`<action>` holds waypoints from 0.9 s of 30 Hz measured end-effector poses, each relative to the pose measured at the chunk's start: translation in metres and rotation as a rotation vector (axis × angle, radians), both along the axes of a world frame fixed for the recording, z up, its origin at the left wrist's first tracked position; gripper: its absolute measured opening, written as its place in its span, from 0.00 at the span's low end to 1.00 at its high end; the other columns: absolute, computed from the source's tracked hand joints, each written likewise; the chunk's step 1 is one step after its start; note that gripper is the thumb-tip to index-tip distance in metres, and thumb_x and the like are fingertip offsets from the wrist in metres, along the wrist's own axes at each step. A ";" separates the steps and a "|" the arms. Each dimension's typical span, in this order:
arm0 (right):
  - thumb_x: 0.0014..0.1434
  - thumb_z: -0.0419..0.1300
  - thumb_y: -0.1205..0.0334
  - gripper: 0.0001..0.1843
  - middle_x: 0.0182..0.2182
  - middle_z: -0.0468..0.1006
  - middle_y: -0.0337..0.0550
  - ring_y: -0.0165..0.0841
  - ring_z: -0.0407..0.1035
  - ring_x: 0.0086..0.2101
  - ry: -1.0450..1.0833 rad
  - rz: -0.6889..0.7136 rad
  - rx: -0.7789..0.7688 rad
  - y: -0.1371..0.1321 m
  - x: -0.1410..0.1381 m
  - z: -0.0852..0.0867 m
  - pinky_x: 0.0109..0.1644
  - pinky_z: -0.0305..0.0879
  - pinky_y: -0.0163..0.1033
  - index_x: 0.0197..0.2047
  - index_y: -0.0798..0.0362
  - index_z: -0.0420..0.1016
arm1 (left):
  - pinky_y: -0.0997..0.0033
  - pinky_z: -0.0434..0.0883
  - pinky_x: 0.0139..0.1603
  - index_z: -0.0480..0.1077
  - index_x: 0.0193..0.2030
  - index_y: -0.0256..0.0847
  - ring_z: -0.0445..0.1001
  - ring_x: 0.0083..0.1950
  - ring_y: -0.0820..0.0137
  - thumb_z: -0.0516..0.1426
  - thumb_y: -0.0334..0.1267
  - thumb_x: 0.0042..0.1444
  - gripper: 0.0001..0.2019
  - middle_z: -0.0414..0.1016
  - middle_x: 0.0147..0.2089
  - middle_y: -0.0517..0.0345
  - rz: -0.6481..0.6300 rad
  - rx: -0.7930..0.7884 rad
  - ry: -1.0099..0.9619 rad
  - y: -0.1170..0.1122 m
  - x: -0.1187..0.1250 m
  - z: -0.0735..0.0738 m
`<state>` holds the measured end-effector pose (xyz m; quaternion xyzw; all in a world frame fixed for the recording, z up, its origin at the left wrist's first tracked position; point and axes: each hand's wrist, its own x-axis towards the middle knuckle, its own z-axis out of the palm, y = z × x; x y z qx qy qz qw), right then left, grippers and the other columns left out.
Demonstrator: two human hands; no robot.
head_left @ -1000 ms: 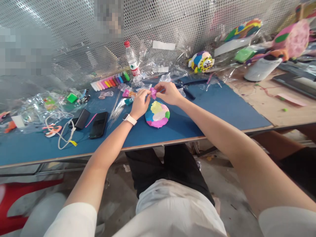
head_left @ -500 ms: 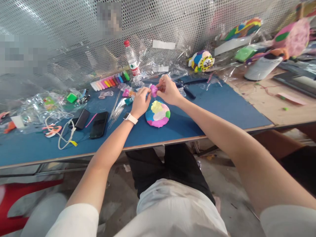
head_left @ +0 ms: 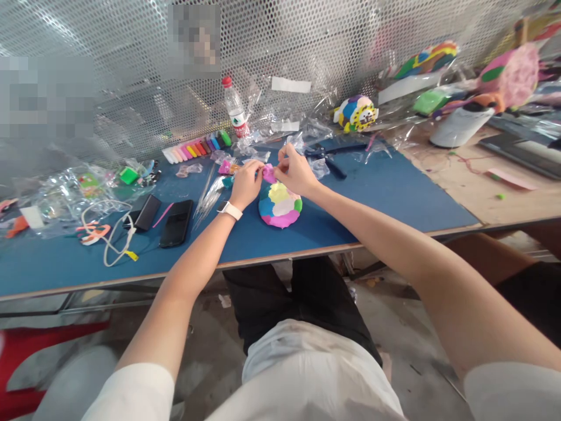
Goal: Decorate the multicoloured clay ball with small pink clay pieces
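Between my two hands is a small magenta-purple lump of modelling clay point(head_left: 269, 173), perhaps partly in its wrapper. My left hand point(head_left: 246, 182), with a white-strapped watch on the wrist, pinches its left side. The thumb and fingers of my right hand point(head_left: 295, 169) grip its right side. Just below lies a round piece covered in patches of coloured clay point(head_left: 280, 206), yellow, white, blue, pink, magenta and green, on the blue table mat point(head_left: 333, 213). Left of my left hand are a bundle of thin wires point(head_left: 209, 196) and a small magenta packet point(head_left: 225, 167).
A row of coloured clay sticks point(head_left: 197, 147) and a red-capped water bottle point(head_left: 235, 108) stand at the back. Black-handled pliers point(head_left: 335, 168) lie behind my right hand. On the left are a phone point(head_left: 176, 223) and a white cable point(head_left: 107, 245). A clay-covered figure point(head_left: 357, 114) sits back right.
Both hands have shifted slightly, the right one down and left, bringing the purple clay closer to the round piece's upper edge. The camera view has tilted a little.
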<state>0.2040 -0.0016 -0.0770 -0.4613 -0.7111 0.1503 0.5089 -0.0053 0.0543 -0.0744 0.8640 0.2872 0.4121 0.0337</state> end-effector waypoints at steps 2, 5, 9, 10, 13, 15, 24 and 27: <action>0.65 0.67 0.53 0.18 0.40 0.84 0.42 0.40 0.79 0.36 0.054 0.029 0.027 0.001 -0.002 -0.001 0.49 0.79 0.52 0.52 0.45 0.65 | 0.64 0.76 0.48 0.75 0.43 0.43 0.81 0.45 0.62 0.55 0.35 0.77 0.09 0.81 0.42 0.52 0.015 -0.018 -0.075 0.008 -0.005 -0.003; 0.65 0.69 0.45 0.21 0.47 0.83 0.47 0.40 0.80 0.38 0.105 0.044 0.024 0.004 -0.002 -0.002 0.48 0.80 0.51 0.52 0.46 0.68 | 0.67 0.75 0.45 0.75 0.44 0.43 0.80 0.43 0.64 0.56 0.40 0.77 0.10 0.80 0.42 0.53 0.035 -0.021 -0.150 0.012 -0.008 -0.006; 0.60 0.75 0.40 0.26 0.49 0.82 0.50 0.40 0.80 0.39 0.110 0.002 0.001 0.004 -0.001 -0.001 0.47 0.83 0.51 0.50 0.48 0.74 | 0.67 0.74 0.44 0.74 0.41 0.43 0.78 0.41 0.66 0.57 0.40 0.77 0.11 0.79 0.40 0.54 0.054 0.048 -0.162 -0.003 0.002 -0.002; 0.60 0.76 0.41 0.25 0.50 0.82 0.51 0.40 0.80 0.38 0.118 -0.023 0.017 0.004 -0.001 0.000 0.48 0.83 0.51 0.49 0.48 0.76 | 0.67 0.74 0.44 0.73 0.40 0.43 0.77 0.40 0.66 0.57 0.39 0.77 0.10 0.78 0.40 0.54 0.049 0.056 -0.165 -0.008 0.005 0.000; 0.61 0.75 0.47 0.20 0.53 0.81 0.51 0.38 0.81 0.36 0.129 -0.079 0.072 0.005 0.000 0.000 0.47 0.84 0.52 0.48 0.49 0.80 | 0.68 0.75 0.43 0.72 0.40 0.43 0.78 0.40 0.67 0.58 0.37 0.76 0.09 0.78 0.41 0.54 0.029 0.067 -0.188 -0.017 0.011 0.004; 0.61 0.74 0.50 0.18 0.51 0.82 0.50 0.38 0.82 0.36 0.116 -0.069 0.085 0.007 0.001 0.000 0.46 0.85 0.50 0.49 0.50 0.82 | 0.68 0.76 0.44 0.73 0.41 0.43 0.79 0.41 0.66 0.58 0.36 0.75 0.08 0.79 0.41 0.54 0.023 0.065 -0.203 -0.017 0.011 0.003; 0.59 0.71 0.55 0.15 0.43 0.88 0.47 0.42 0.85 0.42 0.189 0.040 0.110 0.007 0.004 0.001 0.55 0.85 0.53 0.48 0.51 0.82 | 0.69 0.83 0.47 0.73 0.39 0.43 0.84 0.49 0.67 0.61 0.25 0.62 0.07 0.82 0.50 0.53 -0.075 -0.052 -0.247 -0.010 0.011 -0.006; 0.61 0.70 0.53 0.16 0.45 0.88 0.46 0.42 0.84 0.45 0.201 0.074 0.128 0.004 0.001 0.004 0.57 0.85 0.53 0.50 0.49 0.78 | 0.69 0.83 0.46 0.72 0.37 0.42 0.84 0.48 0.67 0.62 0.23 0.59 0.09 0.82 0.49 0.53 -0.074 -0.068 -0.277 -0.014 0.012 -0.006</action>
